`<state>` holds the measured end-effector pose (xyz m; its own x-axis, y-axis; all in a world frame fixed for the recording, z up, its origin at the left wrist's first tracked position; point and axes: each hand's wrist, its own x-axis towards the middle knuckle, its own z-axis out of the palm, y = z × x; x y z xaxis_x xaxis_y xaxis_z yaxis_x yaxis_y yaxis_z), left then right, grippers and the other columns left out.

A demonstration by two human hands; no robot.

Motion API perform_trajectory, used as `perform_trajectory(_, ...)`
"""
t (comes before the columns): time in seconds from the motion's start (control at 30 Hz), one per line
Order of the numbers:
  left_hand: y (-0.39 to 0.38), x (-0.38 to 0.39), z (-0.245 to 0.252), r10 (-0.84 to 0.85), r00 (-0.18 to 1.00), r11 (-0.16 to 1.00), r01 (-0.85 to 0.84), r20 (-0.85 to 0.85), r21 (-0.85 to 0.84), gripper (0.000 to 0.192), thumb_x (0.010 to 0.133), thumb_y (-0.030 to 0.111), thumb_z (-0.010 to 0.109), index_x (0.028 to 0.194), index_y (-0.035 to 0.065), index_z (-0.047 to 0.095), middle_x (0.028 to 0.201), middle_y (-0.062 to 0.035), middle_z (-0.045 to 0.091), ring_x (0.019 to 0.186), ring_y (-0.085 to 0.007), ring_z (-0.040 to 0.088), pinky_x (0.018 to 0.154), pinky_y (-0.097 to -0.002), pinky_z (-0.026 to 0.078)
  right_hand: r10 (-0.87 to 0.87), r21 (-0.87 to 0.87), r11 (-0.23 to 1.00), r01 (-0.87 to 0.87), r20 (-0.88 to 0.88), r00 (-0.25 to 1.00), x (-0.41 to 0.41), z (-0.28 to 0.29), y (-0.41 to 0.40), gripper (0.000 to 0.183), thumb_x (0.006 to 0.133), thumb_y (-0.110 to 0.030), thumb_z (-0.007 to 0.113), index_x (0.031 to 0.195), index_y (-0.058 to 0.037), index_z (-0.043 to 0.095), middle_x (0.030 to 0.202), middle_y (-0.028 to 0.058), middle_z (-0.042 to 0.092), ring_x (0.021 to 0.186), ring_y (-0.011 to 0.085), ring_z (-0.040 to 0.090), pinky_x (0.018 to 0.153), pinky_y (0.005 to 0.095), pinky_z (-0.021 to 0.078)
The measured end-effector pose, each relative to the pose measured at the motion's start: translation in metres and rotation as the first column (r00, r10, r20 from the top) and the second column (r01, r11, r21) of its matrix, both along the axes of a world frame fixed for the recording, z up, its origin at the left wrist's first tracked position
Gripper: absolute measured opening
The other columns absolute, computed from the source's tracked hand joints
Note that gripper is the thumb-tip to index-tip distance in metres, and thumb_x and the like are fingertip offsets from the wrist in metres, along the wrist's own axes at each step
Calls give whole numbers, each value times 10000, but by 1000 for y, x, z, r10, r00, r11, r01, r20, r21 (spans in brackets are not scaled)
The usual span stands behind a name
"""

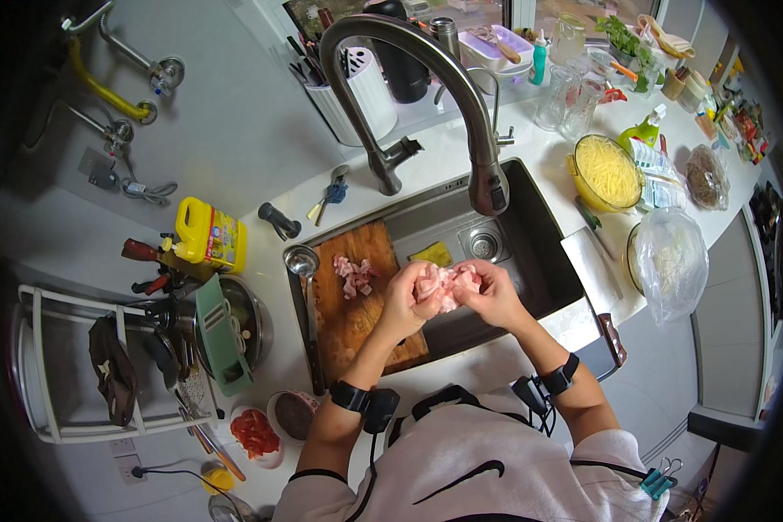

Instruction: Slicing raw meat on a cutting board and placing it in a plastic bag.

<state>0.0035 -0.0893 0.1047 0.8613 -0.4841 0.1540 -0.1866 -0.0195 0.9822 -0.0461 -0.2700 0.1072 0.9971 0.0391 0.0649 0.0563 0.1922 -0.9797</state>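
Note:
Both hands are together above the sink (535, 287), beside the right edge of a wooden cutting board (349, 333). Pieces of raw pink meat (445, 287) are held between them. My left hand (410, 290) closes around the left part of the meat, and my right hand (492, 293) grips the right part with thumb and fingers. More cut meat (355, 274) lies on the board. A steel ladle (302, 261) rests along the board's left side. Behind the hands, a yellow sponge (434, 254) lies on the sink's floor near the drain (483, 245).
A faucet (424, 46) arches over the sink. Right of it are a cleaver (594, 267), a glass bowl of yellow shreds (607, 173) and a plastic-covered bowl (669, 264). A yellow jug (212, 235), a dish rack (85, 297) and a bowl of red pieces (256, 436) stand left.

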Motion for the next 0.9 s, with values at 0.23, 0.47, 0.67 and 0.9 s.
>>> perform_trajectory(0.23, -4, 0, 1, 54, 991, 999, -52, 120, -13, 299, 750, 98, 637, 1004, -24, 539, 896, -86, 562, 794, -135, 542, 736, -259, 460, 32, 156, 987, -22, -61, 998, 2, 4, 0, 239, 836, -82, 681, 1023, 44, 603, 842, 26, 631, 724, 70, 580, 644, 223, 492)
perform_trajectory(0.47, -8, -6, 12, 83, 996, 996, -82, 39, -25, 281, 756, 86, 636, 996, -25, 541, 873, -81, 544, 760, -140, 541, 690, -268, 466, 2, 151, 989, 5, -48, 999, 7, -4, 1, 209, 827, -59, 671, 990, 58, 613, 818, 51, 639, 687, 97, 606, 609, 237, 519)
perform_trajectory(0.67, -5, -4, 2, 116, 982, 993, -115, 153, -15, 317, 737, 154, 668, 966, -34, 555, 882, -94, 552, 755, -158, 547, 678, -278, 465, 39, 239, 971, -13, -103, 994, 9, -2, 3, 173, 829, -58, 657, 959, 50, 621, 793, 62, 643, 646, 114, 615, 551, 240, 523)
perform_trajectory(0.9, -8, -6, -4, 146, 981, 989, -143, 125, -30, 338, 732, 183, 679, 960, -35, 559, 897, -97, 561, 788, -160, 548, 708, -277, 462, 72, 316, 949, -23, -145, 987, 11, -12, 2, 119, 831, -72, 658, 886, 29, 630, 729, 51, 630, 611, 105, 600, 527, 235, 510)
